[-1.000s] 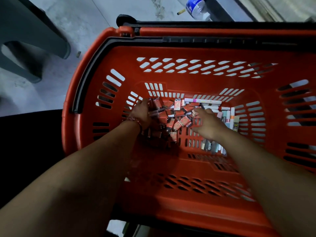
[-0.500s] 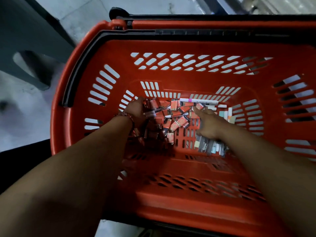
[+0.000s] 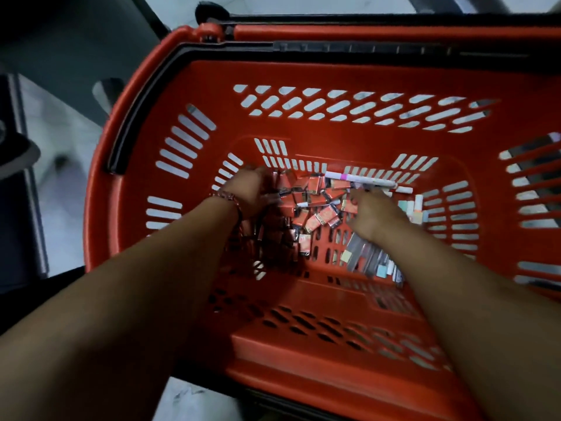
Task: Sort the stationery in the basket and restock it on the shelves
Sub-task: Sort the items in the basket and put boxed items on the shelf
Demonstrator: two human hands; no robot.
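Observation:
A red plastic basket (image 3: 303, 74) holds loose stationery. A pile of small red boxes (image 3: 318, 214) lies on its floor, with a white marker with a pink band (image 3: 358, 178) at the far side. Pastel erasers (image 3: 417, 209) lie to the right and clear-wrapped packs (image 3: 364, 259) near the front. My left hand (image 3: 249, 189), a beaded bracelet on its wrist, is at the left of the pile with its fingers curled round several red boxes. My right hand (image 3: 373, 214) lies over the right side of the pile. Blur hides its fingertips.
The basket's black handle (image 3: 364, 47) lies folded along the far rim. Pale tiled floor (image 3: 60, 189) shows on the left, beside dark furniture (image 3: 18, 226). The slotted basket walls stand high around both hands.
The view has moved closer over the basket. My right hand has shifted slightly over the pile's right side. My left hand stays at the left of the pile.

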